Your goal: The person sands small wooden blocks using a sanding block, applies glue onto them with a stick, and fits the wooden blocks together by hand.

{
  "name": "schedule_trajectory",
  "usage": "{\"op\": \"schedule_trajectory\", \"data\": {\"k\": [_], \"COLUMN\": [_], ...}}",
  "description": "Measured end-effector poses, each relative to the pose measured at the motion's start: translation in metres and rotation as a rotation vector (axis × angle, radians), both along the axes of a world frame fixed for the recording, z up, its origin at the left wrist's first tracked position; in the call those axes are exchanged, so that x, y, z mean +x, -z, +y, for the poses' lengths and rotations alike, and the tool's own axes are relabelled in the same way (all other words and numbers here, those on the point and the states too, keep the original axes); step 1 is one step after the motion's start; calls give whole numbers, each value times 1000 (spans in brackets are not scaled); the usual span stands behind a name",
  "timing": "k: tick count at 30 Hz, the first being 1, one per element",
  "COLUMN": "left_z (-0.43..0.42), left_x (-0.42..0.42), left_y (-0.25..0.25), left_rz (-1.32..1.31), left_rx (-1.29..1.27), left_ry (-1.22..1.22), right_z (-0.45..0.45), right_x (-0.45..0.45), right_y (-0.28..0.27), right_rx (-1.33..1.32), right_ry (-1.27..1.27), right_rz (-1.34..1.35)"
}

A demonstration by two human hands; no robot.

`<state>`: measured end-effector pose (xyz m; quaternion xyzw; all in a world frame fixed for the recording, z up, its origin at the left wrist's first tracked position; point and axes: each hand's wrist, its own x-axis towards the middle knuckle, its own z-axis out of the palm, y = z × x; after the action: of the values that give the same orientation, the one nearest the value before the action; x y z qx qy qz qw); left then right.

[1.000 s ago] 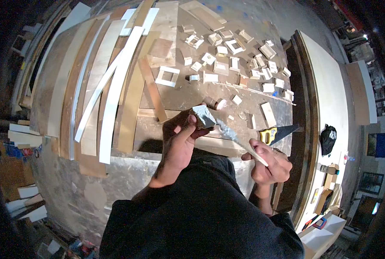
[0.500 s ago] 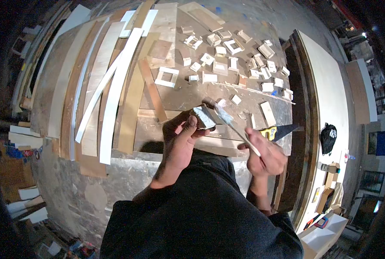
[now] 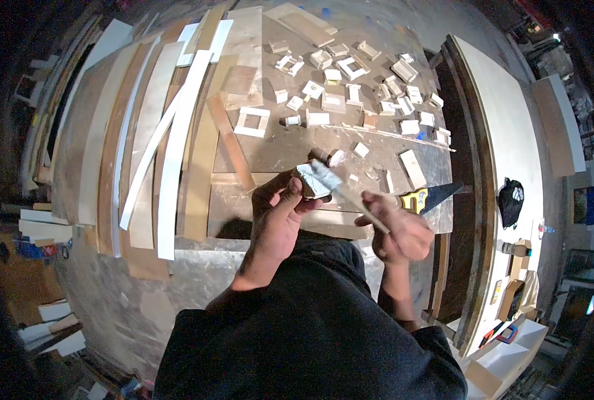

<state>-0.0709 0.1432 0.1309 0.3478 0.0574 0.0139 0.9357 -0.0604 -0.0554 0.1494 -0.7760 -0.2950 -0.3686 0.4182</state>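
Observation:
My left hand [image 3: 276, 215] grips a small block [image 3: 308, 183] with a white-coated upper face and darker sides. My right hand [image 3: 405, 230] is closed around the pale handle of a paintbrush [image 3: 360, 200]. The brush's whitish, motion-blurred tip lies over the block's white face and appears to touch it. Just beyond the block, a small dark container [image 3: 321, 156] with white at its opening is partly hidden by the brush. Small wooden pieces [image 3: 318, 119] are scattered over the workbench [image 3: 280, 150] ahead of my hands.
A handsaw [image 3: 437, 197] with a yellow handle lies right of my right hand. Long wooden strips [image 3: 172, 167] cover the left side. A wooden frame [image 3: 252, 122] sits beyond my left hand. Another long table [image 3: 504, 120] stands at the right, with a black item [image 3: 510, 203] on it.
My right hand has moved slightly left, bringing the brush tip from beside the block onto its white face. My left hand keeps its hold. The view has shifted slightly.

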Motion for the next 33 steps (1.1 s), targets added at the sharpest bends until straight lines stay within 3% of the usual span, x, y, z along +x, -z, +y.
{"op": "schedule_trajectory", "data": {"k": [6,10,12,16,17,20,21,27,33], "left_z": [1,-3,-2,-8,-2,-1,-4,-6,-7], "left_x": [1,0,-1,0,1,1,0,0,-3], "left_y": [0,-6,-5,4,7,9,7,-2,4], "left_rz": [63,11,-7,-12,-64,-28,4,-34,-12], "left_rx": [35,38,164,244,373,349,224,203,228], "left_ry": [5,-34,20,-74,-46,-31,-31,-55,-49], "right_z": [-4,-3,7,9,10,7,7,10,-5], "right_x": [-24,-16,-8,-8,-11,-14,-10,-9,-19], "right_y": [-10,0,-1,0,-1,2,9,12,12], "right_rx": [-12,93,159,21,1,-37,75,117,-10], "right_ry": [-117,0,19,-74,-78,-52,-48,36,-47], "right_rz": [67,188,135,86,24,-18,-9,91,55]}}
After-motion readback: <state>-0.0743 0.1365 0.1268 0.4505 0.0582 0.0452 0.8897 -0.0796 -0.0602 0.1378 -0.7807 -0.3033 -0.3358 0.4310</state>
